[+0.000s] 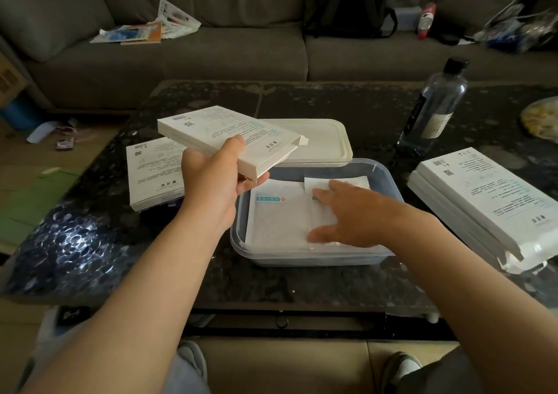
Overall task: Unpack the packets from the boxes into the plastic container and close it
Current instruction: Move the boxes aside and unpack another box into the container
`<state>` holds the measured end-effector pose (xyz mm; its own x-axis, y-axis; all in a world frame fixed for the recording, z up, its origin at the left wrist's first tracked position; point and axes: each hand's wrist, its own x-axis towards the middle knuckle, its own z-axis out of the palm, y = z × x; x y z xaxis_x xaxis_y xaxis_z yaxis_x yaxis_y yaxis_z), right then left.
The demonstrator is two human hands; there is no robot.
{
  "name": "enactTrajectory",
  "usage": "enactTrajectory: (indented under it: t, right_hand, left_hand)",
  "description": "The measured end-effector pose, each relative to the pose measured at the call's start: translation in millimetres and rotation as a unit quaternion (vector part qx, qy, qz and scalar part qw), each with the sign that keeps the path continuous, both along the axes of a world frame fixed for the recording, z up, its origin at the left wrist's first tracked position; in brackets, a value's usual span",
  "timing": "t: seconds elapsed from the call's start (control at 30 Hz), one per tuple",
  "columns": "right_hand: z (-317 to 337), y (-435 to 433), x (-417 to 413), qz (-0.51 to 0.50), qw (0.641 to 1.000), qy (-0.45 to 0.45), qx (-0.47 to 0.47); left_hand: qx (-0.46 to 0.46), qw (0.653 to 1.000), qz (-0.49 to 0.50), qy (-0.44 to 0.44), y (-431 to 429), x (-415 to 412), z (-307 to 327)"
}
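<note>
White box [229, 133] in left grip [211, 179]

Unreadably small print on box [223, 133]; stack of boxes [483, 200] partly off-frame.

Single head-worn view, wide-angle, facing forward and down, close over table [271, 285]; sofa [211, 58] beyond

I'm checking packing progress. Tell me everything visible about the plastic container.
The container is a shallow, clear plastic tub with rounded corners, open, flat on the dark table. White packets lie flat inside, and the right hand rests open on them. Its white lid lies just behind.
</note>
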<state>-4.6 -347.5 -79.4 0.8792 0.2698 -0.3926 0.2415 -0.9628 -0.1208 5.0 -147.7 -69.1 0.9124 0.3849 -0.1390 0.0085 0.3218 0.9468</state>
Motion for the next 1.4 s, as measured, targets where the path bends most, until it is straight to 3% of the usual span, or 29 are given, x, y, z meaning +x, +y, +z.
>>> enactTrajectory:
  t: [0.3, 1.0, 1.13, 1.2, 1.27, 1.33, 1.4]
  right_hand:
    - [-9, -7, 7, -0.028, 0.998, -0.001, -0.058]
    - [-8, -8, 10, -0.043, 0.997, 0.02, -0.062]
    - [2, -3, 2, -0.036, 0.996, -0.07, -0.049]
    - [10, 5, -2, -0.046, 0.982, -0.175, 0.044]
    - [17, 12, -6, -0.06, 0.945, -0.277, 0.163]
    - [20, 19, -11, -0.053, 0.919, -0.321, 0.225]
    - [17, 24, -13, -0.037, 0.918, -0.318, 0.234]
  left_hand:
    - [0.014, 1.0, 0.003, 0.008, -3, -1, 0]
    - [-0.028, 0.999, -0.028, 0.018, -2, -3, 3]
    - [-0.077, 0.995, -0.059, 0.03, -4, -4, 7]
    - [-0.1, 0.991, -0.08, 0.036, -5, -4, 9]
    - [-0.115, 0.988, -0.098, 0.041, -6, -5, 10]
    - [-0.123, 0.985, -0.111, 0.044, -6, -5, 10]
    - [-0.113, 0.985, -0.118, 0.048, -7, -6, 10]
